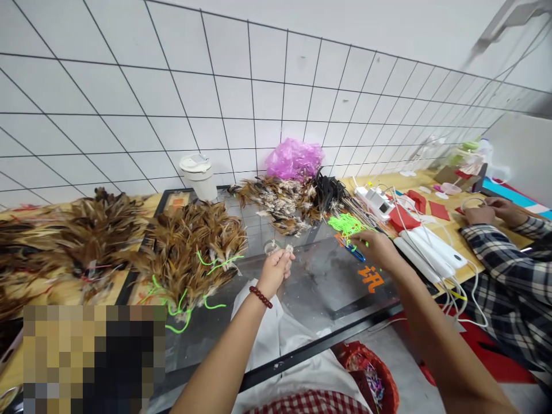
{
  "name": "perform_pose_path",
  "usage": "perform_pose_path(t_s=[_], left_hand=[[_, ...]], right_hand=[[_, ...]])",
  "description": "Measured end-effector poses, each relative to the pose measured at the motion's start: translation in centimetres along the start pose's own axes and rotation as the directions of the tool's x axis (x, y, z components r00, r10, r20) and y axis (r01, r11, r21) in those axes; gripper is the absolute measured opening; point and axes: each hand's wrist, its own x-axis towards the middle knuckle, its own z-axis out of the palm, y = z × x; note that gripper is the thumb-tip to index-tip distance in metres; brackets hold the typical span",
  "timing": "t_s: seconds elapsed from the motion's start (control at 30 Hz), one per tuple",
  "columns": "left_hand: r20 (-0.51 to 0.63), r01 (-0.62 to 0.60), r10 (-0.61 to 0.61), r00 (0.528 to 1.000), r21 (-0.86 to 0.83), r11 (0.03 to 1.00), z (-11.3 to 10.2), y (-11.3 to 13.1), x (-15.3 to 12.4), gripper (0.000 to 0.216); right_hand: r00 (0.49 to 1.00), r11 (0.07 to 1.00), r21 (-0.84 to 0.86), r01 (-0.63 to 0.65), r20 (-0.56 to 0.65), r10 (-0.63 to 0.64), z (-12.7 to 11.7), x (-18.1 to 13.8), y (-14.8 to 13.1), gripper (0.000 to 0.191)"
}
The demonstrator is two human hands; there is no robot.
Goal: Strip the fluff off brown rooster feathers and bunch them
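My left hand [276,268] is closed in a pinch on a small pale feather piece, held over the glass-topped table [319,282] beside a small clear cup [271,247]; a dark red bead bracelet is on its wrist. My right hand [375,246] reaches forward to a heap of neon green cords [345,223] and grips blue-handled scissors [354,252] lying under its fingers. A pile of brown feathers tied with green cords [190,253] lies left of my left hand. Loose brown, white and black feathers [284,201] are heaped beyond both hands.
A white lidded cup [199,175] and a pink plastic bag [294,158] stand by the tiled wall. More brown feathers [73,236] cover the far left. A person in a plaid sleeve [504,253] works at the right, near white devices [431,247] with cables. A red basket [371,374] sits below.
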Motion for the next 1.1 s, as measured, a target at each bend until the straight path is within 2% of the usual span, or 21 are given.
perform_pose_path(t_s=[0.1,0.17,0.27,0.43,0.53,0.6,0.63,0.7,0.73,0.83,0.9,0.97,1.03,1.1], left_hand=[[-0.025,0.017,-0.019,1.000,-0.062,0.998,-0.2,0.3,-0.1,0.048],[-0.034,0.018,-0.021,0.999,-0.089,0.996,-0.3,0.5,-0.2,0.047],[-0.023,0.027,-0.029,0.999,-0.096,0.995,-0.4,0.5,-0.3,0.045],[-0.025,0.039,-0.041,0.999,-0.088,0.995,-0.3,0.3,-0.2,0.045],[-0.032,0.029,-0.032,0.999,-0.080,0.996,-0.3,0.2,-0.2,0.045],[-0.028,0.021,-0.024,0.999,-0.079,0.997,-0.4,0.1,-0.2,0.044],[-0.026,0.019,-0.021,0.999,-0.081,0.997,-0.4,0.1,-0.2,0.044],[-0.023,0.016,-0.018,1.000,-0.089,0.996,-0.5,-0.1,-0.1,0.044],[-0.020,0.013,-0.014,1.000,-0.095,0.995,-0.5,-0.2,-0.1,0.043],[-0.014,-0.014,0.012,1.000,-0.116,0.993,-0.4,-0.2,-0.1,0.040],[-0.029,-0.058,0.055,0.998,-0.138,0.989,-0.3,0.1,-0.2,0.037],[-0.036,-0.113,0.109,0.993,-0.166,0.980,-0.2,0.4,-0.4,0.033],[0.006,-0.132,0.135,0.991,-0.190,0.973,-0.1,0.9,-0.7,0.031],[0.086,-0.076,0.095,0.992,-0.204,0.976,0.0,1.2,-1.1,0.031]], right_hand=[[0.995,0.983,-0.158,-0.097,-0.020,0.095,2.5,5.4,-0.6,0.027],[0.987,0.963,-0.216,-0.160,-0.052,0.153,4.1,7.1,-0.8,0.029],[0.961,0.942,-0.212,-0.260,-0.152,0.231,5.2,8.1,-0.3,0.036],[0.953,0.951,-0.094,-0.294,-0.109,0.283,4.2,9.3,1.7,0.023],[0.943,0.966,0.032,-0.256,-0.210,0.257,3.0,9.3,2.1,0.018],[0.939,0.956,0.229,-0.181,-0.250,0.238,2.2,9.0,1.4,0.016],[0.940,0.923,0.366,-0.120,-0.258,0.224,1.9,8.7,0.8,0.016],[0.942,0.792,0.610,0.016,-0.274,0.192,1.2,8.2,-0.6,0.017],[0.940,0.738,0.671,0.066,-0.289,0.178,0.9,7.8,-1.5,0.018],[0.937,0.679,0.720,0.141,-0.319,0.144,-0.1,6.7,-4.3,0.021],[0.971,0.580,0.803,0.138,-0.225,0.081,-0.3,5.6,-6.3,0.022],[0.997,0.462,0.884,0.072,-0.053,-0.054,0.1,4.6,-8.6,0.022],[0.982,0.370,0.929,-0.010,0.079,-0.170,1.1,3.7,-10.9,0.023],[0.957,0.295,0.952,-0.082,0.157,-0.242,2.3,3.4,-12.8,0.025]])
